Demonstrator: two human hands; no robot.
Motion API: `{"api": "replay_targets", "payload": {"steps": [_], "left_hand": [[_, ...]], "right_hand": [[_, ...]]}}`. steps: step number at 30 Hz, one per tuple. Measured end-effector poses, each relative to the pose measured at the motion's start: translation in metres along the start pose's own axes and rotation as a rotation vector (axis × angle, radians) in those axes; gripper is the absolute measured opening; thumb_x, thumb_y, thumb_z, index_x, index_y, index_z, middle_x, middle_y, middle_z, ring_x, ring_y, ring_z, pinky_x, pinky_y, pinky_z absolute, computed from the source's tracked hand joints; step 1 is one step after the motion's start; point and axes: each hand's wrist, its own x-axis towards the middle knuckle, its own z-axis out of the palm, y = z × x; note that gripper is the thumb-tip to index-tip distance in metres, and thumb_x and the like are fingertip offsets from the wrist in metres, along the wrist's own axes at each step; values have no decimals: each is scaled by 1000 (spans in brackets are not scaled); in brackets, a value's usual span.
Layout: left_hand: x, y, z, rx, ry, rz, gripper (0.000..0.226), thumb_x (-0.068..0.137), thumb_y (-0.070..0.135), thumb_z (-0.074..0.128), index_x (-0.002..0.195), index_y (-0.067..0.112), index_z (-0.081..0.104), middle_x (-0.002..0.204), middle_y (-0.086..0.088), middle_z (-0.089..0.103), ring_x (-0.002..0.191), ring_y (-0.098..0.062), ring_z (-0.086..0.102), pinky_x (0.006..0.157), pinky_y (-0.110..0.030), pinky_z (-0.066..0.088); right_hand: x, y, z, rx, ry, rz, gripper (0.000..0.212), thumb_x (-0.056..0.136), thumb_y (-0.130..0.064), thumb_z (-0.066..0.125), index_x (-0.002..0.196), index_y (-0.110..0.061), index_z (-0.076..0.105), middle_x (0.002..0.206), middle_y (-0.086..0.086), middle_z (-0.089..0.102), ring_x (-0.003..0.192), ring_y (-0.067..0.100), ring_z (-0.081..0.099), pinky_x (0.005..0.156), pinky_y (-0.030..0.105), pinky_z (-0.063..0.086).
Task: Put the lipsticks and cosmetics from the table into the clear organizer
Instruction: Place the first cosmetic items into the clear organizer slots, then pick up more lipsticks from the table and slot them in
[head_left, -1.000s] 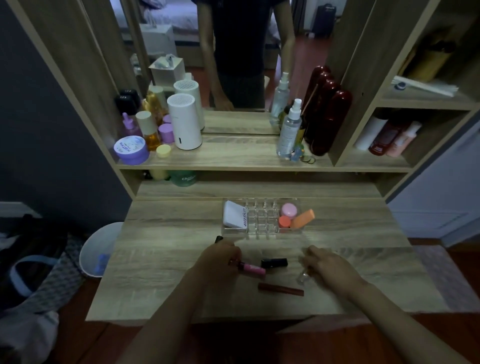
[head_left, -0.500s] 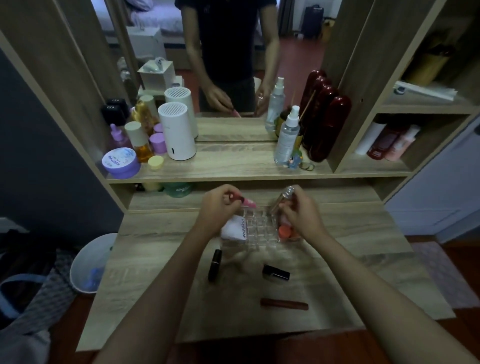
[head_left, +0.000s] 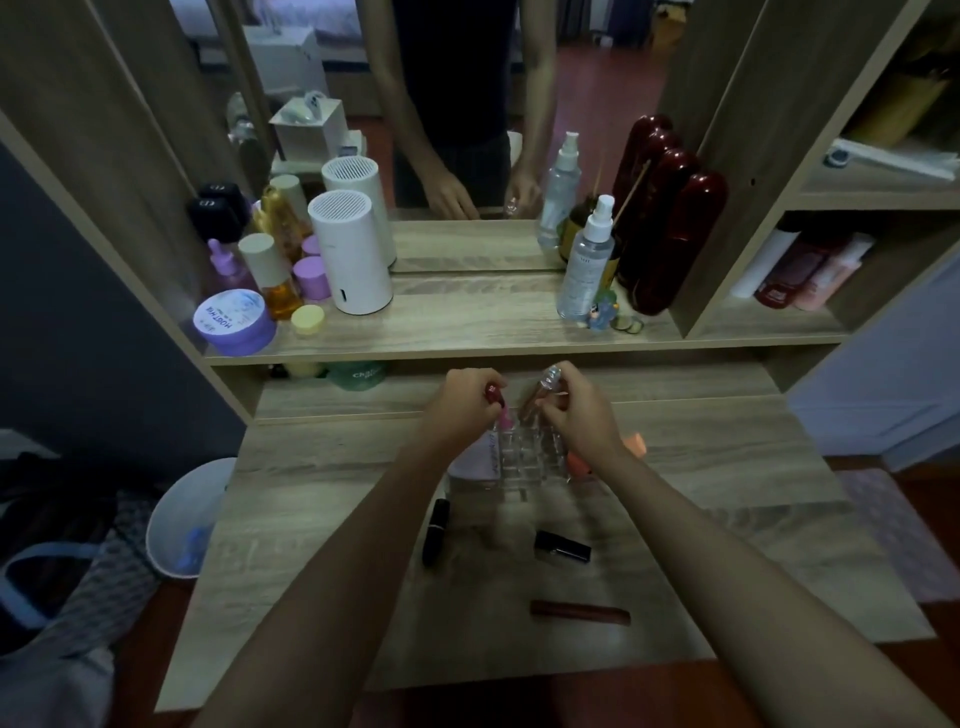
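Observation:
The clear organizer stands at mid-table, partly hidden by both hands. My left hand grips a pink lip gloss, held upright with its lower end in a back slot. Beside it my right hand holds a clear tube with a silver cap, tilted over the organizer's back row. Three items lie on the table nearer me: a black lipstick, a short black lipstick and a thin dark red lip pencil.
A white compact and orange sponges sit in the organizer's side bays. The shelf above carries a white cylinder, jars and a spray bottle. A white bin stands left of the table.
Both hands lifted the pink gloss and the clear tube off the table and carried them up to the organizer; both items have since tipped more upright and lowered toward its slots.

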Motion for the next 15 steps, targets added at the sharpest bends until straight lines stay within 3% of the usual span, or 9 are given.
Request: {"api": "replay_targets", "payload": {"steps": [5,8,15], "left_hand": [[8,0,8,102,-93,3,25,82,7,62,106,11,63,98,-9,70,76,-8,59,73,-25,51],[9,2,12,182,-116,25,21,81,8,61,102,12,65,97,-9,70,83,-17,63,76,-31,54],[3,-6,22,225,-102,72,16,83,10,61,98,11,65,98,-12,70,82,-18,61,70,-27,46]], "right_hand": [[4,1,4,-118,5,-39,22,79,-2,63,99,-7,57,87,15,72,83,33,67,71,39,52],[6,7,3,-164,-14,-3,22,80,-3,62,101,-10,57,92,16,71,88,34,66,76,45,54],[4,18,14,-265,-107,51,27,82,-5,63,108,-12,60,101,13,71,97,30,65,74,34,46]]}}
